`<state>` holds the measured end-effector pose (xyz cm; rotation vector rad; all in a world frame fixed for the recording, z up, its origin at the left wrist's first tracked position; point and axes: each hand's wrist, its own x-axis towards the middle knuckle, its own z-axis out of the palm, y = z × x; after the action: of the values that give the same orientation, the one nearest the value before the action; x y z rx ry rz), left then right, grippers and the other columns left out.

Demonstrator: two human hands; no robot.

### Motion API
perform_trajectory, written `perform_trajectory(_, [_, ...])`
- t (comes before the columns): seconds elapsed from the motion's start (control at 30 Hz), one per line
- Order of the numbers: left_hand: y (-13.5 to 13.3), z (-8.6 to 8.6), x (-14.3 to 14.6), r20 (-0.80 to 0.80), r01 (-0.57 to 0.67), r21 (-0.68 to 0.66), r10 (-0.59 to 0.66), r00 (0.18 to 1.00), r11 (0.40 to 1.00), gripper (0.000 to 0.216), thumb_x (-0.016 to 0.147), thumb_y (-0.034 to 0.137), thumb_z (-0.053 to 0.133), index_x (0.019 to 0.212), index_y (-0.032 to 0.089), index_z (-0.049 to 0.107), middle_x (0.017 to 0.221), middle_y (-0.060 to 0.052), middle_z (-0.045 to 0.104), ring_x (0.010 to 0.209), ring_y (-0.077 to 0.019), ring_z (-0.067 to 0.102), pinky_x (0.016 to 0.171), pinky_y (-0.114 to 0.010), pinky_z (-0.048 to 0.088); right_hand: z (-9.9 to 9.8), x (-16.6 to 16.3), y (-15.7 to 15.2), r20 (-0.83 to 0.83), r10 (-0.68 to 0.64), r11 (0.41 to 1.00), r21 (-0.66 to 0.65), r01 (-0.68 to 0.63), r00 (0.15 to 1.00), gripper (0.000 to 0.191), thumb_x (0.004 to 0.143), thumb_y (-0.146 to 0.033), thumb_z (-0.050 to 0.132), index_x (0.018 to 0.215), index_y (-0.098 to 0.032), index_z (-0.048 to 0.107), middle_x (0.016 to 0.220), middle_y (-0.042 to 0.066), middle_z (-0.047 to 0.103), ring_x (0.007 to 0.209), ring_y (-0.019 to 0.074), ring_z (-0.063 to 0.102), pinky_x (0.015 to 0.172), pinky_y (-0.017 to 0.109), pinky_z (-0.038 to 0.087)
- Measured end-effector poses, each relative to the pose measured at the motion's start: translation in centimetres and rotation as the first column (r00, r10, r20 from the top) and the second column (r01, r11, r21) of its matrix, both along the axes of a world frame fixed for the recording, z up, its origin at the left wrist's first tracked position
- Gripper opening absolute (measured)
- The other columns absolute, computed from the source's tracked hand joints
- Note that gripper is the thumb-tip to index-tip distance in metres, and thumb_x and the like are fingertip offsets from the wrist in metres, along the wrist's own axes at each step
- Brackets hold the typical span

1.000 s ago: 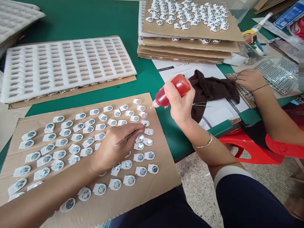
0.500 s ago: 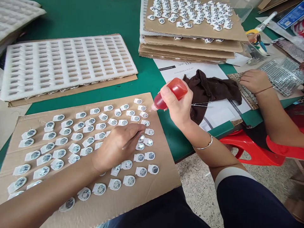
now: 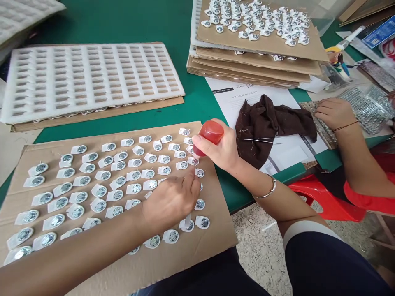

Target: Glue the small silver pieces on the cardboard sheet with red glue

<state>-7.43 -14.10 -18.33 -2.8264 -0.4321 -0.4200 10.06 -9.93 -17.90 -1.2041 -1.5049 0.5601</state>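
My left hand (image 3: 173, 199) is closed around slim metal tweezers (image 3: 188, 222), whose tips meet a small round piece (image 3: 194, 161) near the right edge of a cardboard sheet (image 3: 101, 273). My right hand (image 3: 220, 150) grips a red squeeze bottle (image 3: 212, 130), tilted nozzle-down over that same piece. Rows of similar pieces, silver discs on white tabs, cover the cardboard; one disc (image 3: 173, 236) lies near the front edge. My left hand and forearm hide some of them.
A white foam grid tray (image 3: 98, 82) lies behind. Stacked cardboard (image 3: 253, 61) carries more disc pieces. To the right are a brown cloth (image 3: 265, 123) with thin metal tweezers (image 3: 262, 141) on it, printed paper (image 3: 220, 96), another person's hand (image 3: 336, 113) and a red stool (image 3: 321, 197).
My right hand has brought the red bottle down and left, tipping its nozzle onto a piece. My left hand has shifted slightly right and down, with the tweezers turned upward. The view moved slightly.
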Motion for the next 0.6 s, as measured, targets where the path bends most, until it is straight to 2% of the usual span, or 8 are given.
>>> perform_trajectory(0.2, [-0.17, 0.07, 0.13, -0.039, -0.012, 0.033, 0.013, 0.999, 0.999, 0.027, 0.074, -0.009, 0.035, 0.088, -0.001, 0.057, 0.097, -0.029, 0.064, 0.056, -0.0213, 0.063, 0.043, -0.031, 0.051, -0.27, -0.07, 0.1, 0.075, 0.021, 0.999, 0.023, -0.023, 0.997, 0.029, 0.069, -0.043, 0.071, 0.07, -0.021, 0.052, 0.058, -0.005, 0.053, 0.052, 0.0103, 0.051, 0.054, 0.027, 0.049])
perform_trajectory(0.37, [-0.28, 0.08, 0.12, -0.084, -0.015, 0.033, 0.018, 0.996, 0.999, 0.03, 0.073, -0.009, 0.035, 0.093, -0.003, 0.057, 0.096, -0.028, 0.064, 0.057, -0.0213, 0.062, 0.043, -0.031, 0.05, -0.43, -0.08, 0.15, 0.119, 0.03, 0.998, 0.054, -0.037, 0.992, 0.027, 0.07, -0.041, 0.071, 0.073, -0.02, 0.054, 0.064, -0.003, 0.058, 0.058, 0.0111, 0.055, 0.06, 0.027, 0.052])
perform_trajectory(0.6, [-0.33, 0.06, 0.22, -0.105, -0.029, 0.035, 0.033, 0.994, 0.999, 0.028, 0.072, -0.008, 0.039, 0.092, -0.002, 0.058, 0.093, -0.026, 0.065, 0.053, -0.0213, 0.061, 0.041, -0.032, 0.05, -0.43, -0.1, 0.18, 0.145, 0.035, 0.994, 0.098, -0.05, 0.989, 0.024, 0.071, -0.038, 0.071, 0.075, -0.019, 0.055, 0.068, -0.002, 0.061, 0.058, 0.0107, 0.057, 0.061, 0.026, 0.052])
